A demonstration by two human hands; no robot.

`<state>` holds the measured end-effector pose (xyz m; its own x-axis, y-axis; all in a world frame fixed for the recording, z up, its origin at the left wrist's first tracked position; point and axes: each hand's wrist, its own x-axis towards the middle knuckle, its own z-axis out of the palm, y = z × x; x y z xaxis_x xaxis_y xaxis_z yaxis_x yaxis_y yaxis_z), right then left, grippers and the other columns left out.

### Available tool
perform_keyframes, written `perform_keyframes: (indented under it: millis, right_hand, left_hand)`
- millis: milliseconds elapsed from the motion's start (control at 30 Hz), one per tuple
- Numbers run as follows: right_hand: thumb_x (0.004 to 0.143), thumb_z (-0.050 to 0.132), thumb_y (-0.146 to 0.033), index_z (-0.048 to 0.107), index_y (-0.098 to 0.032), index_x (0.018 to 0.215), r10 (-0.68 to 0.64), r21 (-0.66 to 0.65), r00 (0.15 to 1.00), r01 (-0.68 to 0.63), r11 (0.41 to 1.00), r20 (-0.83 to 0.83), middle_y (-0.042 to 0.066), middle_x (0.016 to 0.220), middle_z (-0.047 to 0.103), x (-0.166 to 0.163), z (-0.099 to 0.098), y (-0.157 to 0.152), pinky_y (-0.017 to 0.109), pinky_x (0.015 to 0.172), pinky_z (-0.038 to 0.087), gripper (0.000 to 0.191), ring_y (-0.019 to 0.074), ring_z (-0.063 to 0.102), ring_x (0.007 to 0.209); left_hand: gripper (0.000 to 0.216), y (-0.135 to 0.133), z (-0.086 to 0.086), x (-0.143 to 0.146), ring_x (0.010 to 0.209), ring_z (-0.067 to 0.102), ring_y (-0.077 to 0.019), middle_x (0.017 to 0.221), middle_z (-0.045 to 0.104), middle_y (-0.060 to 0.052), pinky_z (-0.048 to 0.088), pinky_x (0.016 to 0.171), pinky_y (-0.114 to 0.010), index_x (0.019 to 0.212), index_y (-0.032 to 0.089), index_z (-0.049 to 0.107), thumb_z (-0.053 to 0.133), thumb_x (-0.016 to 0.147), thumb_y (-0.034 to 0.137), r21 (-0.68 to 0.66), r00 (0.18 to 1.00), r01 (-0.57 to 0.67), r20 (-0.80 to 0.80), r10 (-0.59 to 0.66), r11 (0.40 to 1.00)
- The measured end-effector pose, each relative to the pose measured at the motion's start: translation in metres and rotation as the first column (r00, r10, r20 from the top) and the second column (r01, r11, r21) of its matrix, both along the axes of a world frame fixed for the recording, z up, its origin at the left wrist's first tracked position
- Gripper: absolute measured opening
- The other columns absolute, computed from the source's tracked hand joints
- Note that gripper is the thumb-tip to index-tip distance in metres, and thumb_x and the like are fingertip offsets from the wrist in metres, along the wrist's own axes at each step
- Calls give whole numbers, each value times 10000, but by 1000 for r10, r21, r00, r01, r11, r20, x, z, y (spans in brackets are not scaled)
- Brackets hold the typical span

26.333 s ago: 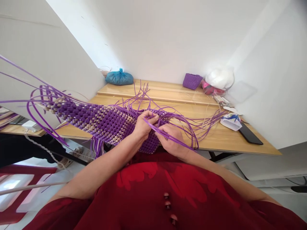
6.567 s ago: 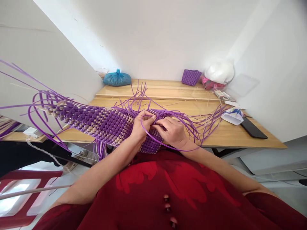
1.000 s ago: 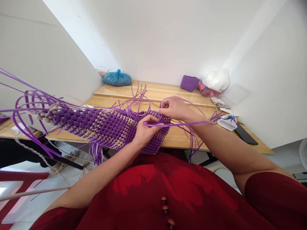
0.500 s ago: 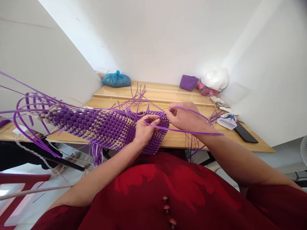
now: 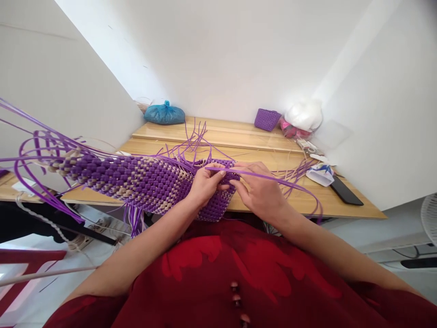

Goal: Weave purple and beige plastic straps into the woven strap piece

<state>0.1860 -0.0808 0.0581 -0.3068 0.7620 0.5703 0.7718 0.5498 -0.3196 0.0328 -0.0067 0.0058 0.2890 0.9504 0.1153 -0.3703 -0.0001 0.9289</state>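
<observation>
Weave of purple and beige knots hangs in the air at mid-frame, just above the near edge of the table and over the red-clad lap. The left hand grips its near end, thumb and forefinger pinching a purple strand flat against the top edge. The right hand, fingers curled, pinches the same strand just beside the left fingertips. From there the strand arcs away to the lower right.

Working this knot well, as I judge it, calls for a firm left pinch so the last row cannot slacken. The right hand should draw the strand flat and untwisted, clear of the other loose strands that fan up behind. It should seat snugly beside the neighbouring knots, no tighter than they are.

The weave's long axis lies nearly level across the frame, from the left edge down slightly to the centre. Its working end points right, toward the hands. Its far end points to the left edge, where strand loops curl out.

A phone lies at the table's right end, and a small basket stands at the back.
</observation>
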Motion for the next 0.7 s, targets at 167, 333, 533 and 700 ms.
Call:
perform_keyframes:
  millis: [167, 333, 533, 700]
  right_hand:
    - [979, 521, -295, 692, -190, 987, -255, -21, 931, 270, 963, 263, 74, 931, 736, -1, -4, 19, 315, 761, 433, 201, 214, 645, 855]
    - [964, 477, -321, 640, -203, 784, -291, -173, 941, 321, 931, 174, 22, 748, 680, -13, 1, 28, 277, 599, 299, 270, 144, 543, 639]
    - [904, 509, -341, 494, -191, 605, -268, -304, 963, 261, 916, 18, -8, 611, 568, -9, -3, 38, 260, 566, 261, 335, 114, 445, 568]
    - [888, 485, -256, 473, -192, 609, -190, -232, 979, 202, 951, 74, 5, 610, 548, -4, -8, 36, 269, 583, 261, 287, 128, 456, 599]
  left_hand:
    - [367, -1, 1, 0, 669, 538, -92, 752, 532, 21, 594, 547, -228, 802, 147, 600, 820, 667, 408, 21, 999, -18, -41, 19, 1000]
    - [395, -1, 0, 1, 669, 572, -93, 754, 592, 11, 606, 601, -246, 816, 142, 615, 841, 648, 418, 10, 999, -38, -15, 38, 999]
    - [407, 2, -2, 8, 622, 575, -101, 695, 601, 14, 587, 544, -238, 767, 133, 625, 871, 580, 399, -45, 995, -96, 7, 96, 994]
    - [378, 3, -1, 10, 619, 562, -103, 682, 575, 17, 575, 507, -228, 738, 132, 618, 854, 584, 384, -62, 990, -139, -9, 139, 988]
